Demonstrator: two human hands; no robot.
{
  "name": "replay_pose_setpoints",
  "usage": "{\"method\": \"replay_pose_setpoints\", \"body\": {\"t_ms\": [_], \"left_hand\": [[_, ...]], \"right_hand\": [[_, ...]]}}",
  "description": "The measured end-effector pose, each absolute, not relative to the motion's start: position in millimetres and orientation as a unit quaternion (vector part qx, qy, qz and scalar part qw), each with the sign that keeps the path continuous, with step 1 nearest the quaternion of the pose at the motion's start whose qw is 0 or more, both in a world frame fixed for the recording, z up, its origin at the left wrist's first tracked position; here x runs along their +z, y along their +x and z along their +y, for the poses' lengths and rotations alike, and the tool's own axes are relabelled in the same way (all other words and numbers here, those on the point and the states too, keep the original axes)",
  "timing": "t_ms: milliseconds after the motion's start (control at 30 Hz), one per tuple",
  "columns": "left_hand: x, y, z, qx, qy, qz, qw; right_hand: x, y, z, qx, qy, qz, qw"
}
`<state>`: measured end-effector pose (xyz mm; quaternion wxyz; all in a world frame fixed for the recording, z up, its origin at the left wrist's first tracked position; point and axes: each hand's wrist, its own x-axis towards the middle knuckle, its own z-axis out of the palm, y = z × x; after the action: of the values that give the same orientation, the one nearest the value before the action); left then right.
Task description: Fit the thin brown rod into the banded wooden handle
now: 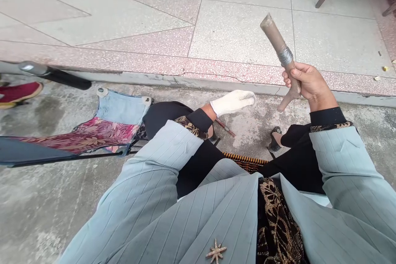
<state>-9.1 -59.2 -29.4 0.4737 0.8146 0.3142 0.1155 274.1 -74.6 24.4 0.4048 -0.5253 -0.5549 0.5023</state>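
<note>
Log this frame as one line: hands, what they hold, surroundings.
right hand: shut on wire-bound wooden handle, raised | left hand: white glove, empty, low above concrete ground | folding stool to the left

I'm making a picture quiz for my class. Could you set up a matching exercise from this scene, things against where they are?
1. brown wooden handle wrapped with silver wire
2. white knitted glove
3. patchwork fabric folding stool
4. dark red shoe

a. at the far left edge
b. on the left hand
c. in the bare right hand
d. on the concrete, left of the knees

Pairs: 1-c, 2-b, 3-d, 4-a
</note>
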Motion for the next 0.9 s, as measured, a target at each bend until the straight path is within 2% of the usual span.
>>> {"method": "replay_pose_setpoints", "body": {"t_ms": [67,133,167,233,333,433,533,600,667,700,733,800,833,900], "left_hand": [[-32,-5,-61,0.096,0.821,0.280,0.488],[-34,-3,-61,0.068,0.838,0.247,0.481],[-34,-3,-61,0.059,0.846,0.236,0.474],[-34,-3,-59,0.055,0.858,0.229,0.456],[-34,-5,-58,0.059,0.861,0.249,0.439],[-33,-9,-57,0.074,0.862,0.277,0.417],[-32,-11,-53,0.103,0.851,0.316,0.407],[-31,-12,-50,0.130,0.828,0.353,0.414],[-32,-11,-48,0.154,0.803,0.381,0.431],[-32,-10,-48,0.159,0.794,0.384,0.443],[-33,-9,-48,0.159,0.790,0.380,0.455],[-34,-6,-52,0.147,0.793,0.354,0.474],[-34,-5,-54,0.138,0.800,0.339,0.476],[-34,-3,-58,0.123,0.814,0.313,0.473]], "right_hand": [[14,272,-68,0.464,-0.580,-0.522,0.418],[4,271,-61,0.424,-0.637,-0.521,0.377],[0,270,-59,0.391,-0.670,-0.540,0.328],[-6,269,-57,0.295,-0.719,-0.605,0.173],[-11,265,-58,0.222,-0.680,-0.695,-0.074],[-16,260,-62,0.319,-0.573,-0.731,-0.191],[-13,260,-67,0.476,-0.455,-0.719,-0.226],[-2,264,-72,0.569,-0.387,-0.700,-0.194],[14,271,-76,0.623,-0.368,-0.685,-0.088],[22,276,-78,0.631,-0.385,-0.673,0.006],[28,280,-78,0.623,-0.407,-0.653,0.138],[34,289,-77,0.564,-0.439,-0.594,0.369],[34,293,-74,0.526,-0.463,-0.562,0.439],[26,298,-67,0.470,-0.532,-0.509,0.486]]}}
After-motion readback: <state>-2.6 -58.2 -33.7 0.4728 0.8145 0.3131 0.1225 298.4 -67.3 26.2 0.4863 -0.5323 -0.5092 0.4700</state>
